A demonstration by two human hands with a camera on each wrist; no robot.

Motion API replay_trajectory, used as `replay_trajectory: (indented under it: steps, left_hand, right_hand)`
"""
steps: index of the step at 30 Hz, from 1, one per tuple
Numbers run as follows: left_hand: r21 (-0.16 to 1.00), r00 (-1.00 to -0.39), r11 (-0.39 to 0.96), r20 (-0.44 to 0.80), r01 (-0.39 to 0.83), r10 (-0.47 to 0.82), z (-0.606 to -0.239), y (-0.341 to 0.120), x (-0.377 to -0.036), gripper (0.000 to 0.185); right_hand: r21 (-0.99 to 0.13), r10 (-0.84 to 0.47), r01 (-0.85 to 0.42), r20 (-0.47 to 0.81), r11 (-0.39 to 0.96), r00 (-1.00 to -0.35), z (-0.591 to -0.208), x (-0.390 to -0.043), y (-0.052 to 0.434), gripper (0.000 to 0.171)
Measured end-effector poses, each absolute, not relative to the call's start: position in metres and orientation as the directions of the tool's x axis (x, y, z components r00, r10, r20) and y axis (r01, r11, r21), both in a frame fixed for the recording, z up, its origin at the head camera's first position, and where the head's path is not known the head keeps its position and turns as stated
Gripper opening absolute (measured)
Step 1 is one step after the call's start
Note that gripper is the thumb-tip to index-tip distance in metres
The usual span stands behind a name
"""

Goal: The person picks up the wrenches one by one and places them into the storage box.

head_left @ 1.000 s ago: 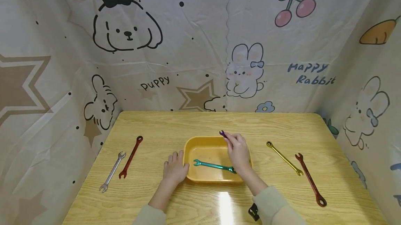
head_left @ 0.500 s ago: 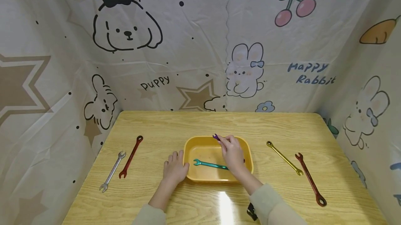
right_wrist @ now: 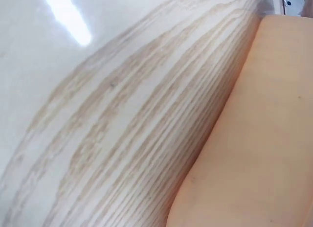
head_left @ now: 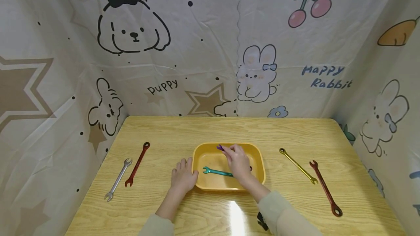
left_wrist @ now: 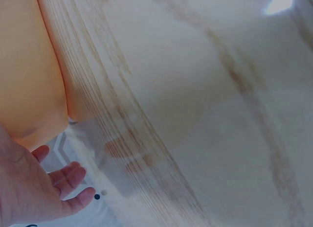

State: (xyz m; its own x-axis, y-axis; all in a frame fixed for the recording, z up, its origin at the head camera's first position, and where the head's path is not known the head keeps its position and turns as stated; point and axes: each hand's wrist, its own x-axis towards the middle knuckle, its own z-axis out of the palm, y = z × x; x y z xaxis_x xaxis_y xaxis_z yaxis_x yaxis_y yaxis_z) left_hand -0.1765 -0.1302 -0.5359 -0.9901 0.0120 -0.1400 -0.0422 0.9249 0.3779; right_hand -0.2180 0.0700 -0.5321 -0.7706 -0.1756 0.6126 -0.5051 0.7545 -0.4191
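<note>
One purple wrench [head_left: 219,147] pinched in your right hand [head_left: 237,162], held over the yellow tray [head_left: 258,155] where a teal wrench [head_left: 214,171] lies. Your left hand [head_left: 182,176] rests flat, fingers relaxed, against the tray's left wall.

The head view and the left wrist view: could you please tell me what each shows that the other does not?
Only the head view shows the right hand pinching a purple wrench over the yellow tray, a teal wrench lying in it, and four more wrenches on the table.

Only the left wrist view shows the left hand's fingers from close up, relaxed and holding nothing.

Both show the left hand beside the tray's outer wall, and the wooden tabletop.
</note>
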Motion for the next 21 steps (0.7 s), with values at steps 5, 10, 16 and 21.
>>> replay_trajectory:
  steps: [5, 10, 16, 21]
  left_hand:
    - [0.378, -0.99, 0.925, -0.142, -0.045, 0.01, -0.5361, -0.1302, -0.1765, 0.052]
    - [0.377, -0.99, 0.925, -0.138, -0.048, 0.005, -0.537, -0.1301, -0.177, 0.052]
    - [0.369, -0.99, 0.928, -0.143, -0.057, -0.004, -0.5393, -0.1298, -0.178, 0.053]
    - [0.366, -0.989, 0.929, -0.148, -0.062, -0.008, -0.539, -0.1297, -0.1784, 0.053]
  right_hand:
    - [-0.385, -0.21, -0.528, 0.622, 0.757, -0.754, -0.5367, -0.2191, 0.0666, 0.019]
    - [-0.373, -0.231, -0.535, 0.614, 0.758, -0.755, -0.5387, -0.2207, 0.063, 0.019]
    - [-0.375, -0.266, -0.542, 0.58, 0.752, -0.77, -0.5386, -0.2228, 0.0603, 0.02]
    - [-0.351, -0.294, -0.536, 0.551, 0.768, -0.781, -0.5412, -0.2252, 0.0596, 0.019]
